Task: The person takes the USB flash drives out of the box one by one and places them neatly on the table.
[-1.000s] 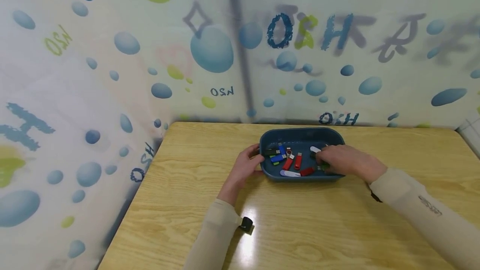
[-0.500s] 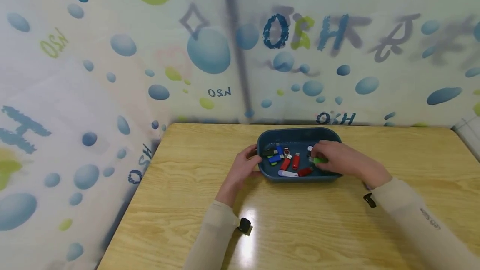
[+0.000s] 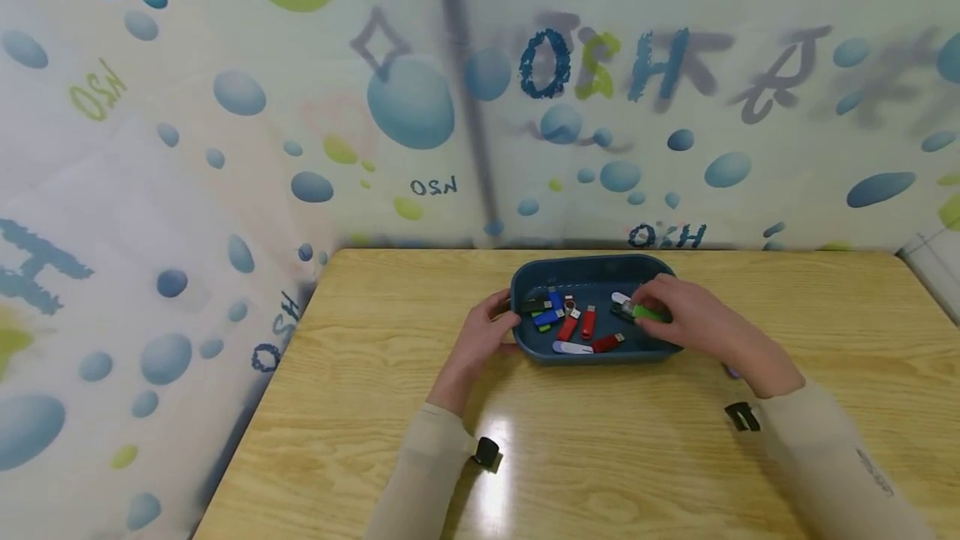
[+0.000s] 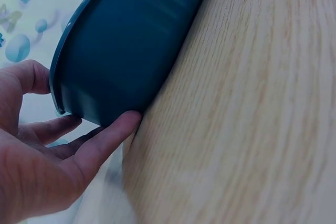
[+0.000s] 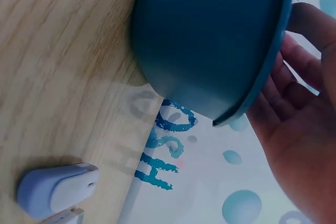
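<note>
A dark blue tray [image 3: 592, 269] stands on the wooden table and holds several USB sticks: red [image 3: 588, 322], blue [image 3: 549, 315], white [image 3: 572, 347] and black. My left hand [image 3: 495, 330] grips the tray's left end, thumb over the rim and fingers against the outer wall [image 4: 131, 51]; the left wrist view shows those fingers [image 4: 102, 142]. My right hand [image 3: 637, 309] is over the tray's right part and pinches a green USB stick [image 3: 651, 314] just above the others. In the right wrist view I see only the tray's underside [image 5: 210, 40] and my right hand's palm [image 5: 302, 124]; the green stick is hidden there.
A lavender USB stick [image 5: 55, 190] lies on the table [image 3: 600, 457] beside my right wrist, small in the head view [image 3: 731, 371]. A printed curtain wall [image 3: 450, 107] closes off the back and left. Bare wood lies in front of the tray.
My right hand has risen from among the sticks at the tray's right with the green stick pinched in its fingers. My left hand has stayed on the tray's end.
</note>
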Available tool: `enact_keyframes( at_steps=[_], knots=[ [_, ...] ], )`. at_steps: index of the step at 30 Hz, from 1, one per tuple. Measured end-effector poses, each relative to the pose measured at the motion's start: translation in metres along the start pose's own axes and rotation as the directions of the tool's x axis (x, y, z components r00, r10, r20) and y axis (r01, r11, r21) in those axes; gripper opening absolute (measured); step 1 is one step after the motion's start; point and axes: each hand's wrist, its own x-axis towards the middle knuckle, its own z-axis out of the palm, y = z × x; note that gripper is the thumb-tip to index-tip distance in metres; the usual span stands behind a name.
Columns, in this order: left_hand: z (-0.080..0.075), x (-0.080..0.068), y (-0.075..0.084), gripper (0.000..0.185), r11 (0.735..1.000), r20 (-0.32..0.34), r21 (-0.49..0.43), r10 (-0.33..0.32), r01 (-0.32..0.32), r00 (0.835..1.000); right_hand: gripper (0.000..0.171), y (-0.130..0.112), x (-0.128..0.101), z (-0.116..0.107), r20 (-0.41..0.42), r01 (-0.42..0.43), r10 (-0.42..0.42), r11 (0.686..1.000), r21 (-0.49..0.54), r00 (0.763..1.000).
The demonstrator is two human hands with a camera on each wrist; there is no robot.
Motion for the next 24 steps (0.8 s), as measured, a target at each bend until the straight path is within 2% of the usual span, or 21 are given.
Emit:
enact_keyframes(
  at_steps=[7, 17, 24],
  knots=[
    [0.000, 0.000, 0.001, 0.058, 1.000, 0.004, -0.003, -0.011, 0.011, 1.000, 0.023, 0.003, -0.017, -0.001, -0.084, -0.074, 0.080, 0.994, 0.076, 0.993],
    [0.000, -0.001, 0.001, 0.058, 1.000, 0.006, -0.017, -0.006, 0.006, 1.000, 0.025, 0.007, -0.033, -0.002, -0.192, -0.109, 0.138, 0.982, 0.153, 0.972],
    [0.000, -0.001, 0.002, 0.059, 1.000, 0.003, -0.011, -0.011, 0.011, 1.000, 0.025, 0.015, -0.044, -0.008, -0.273, -0.140, 0.174, 0.980, 0.138, 0.946]
  ],
)
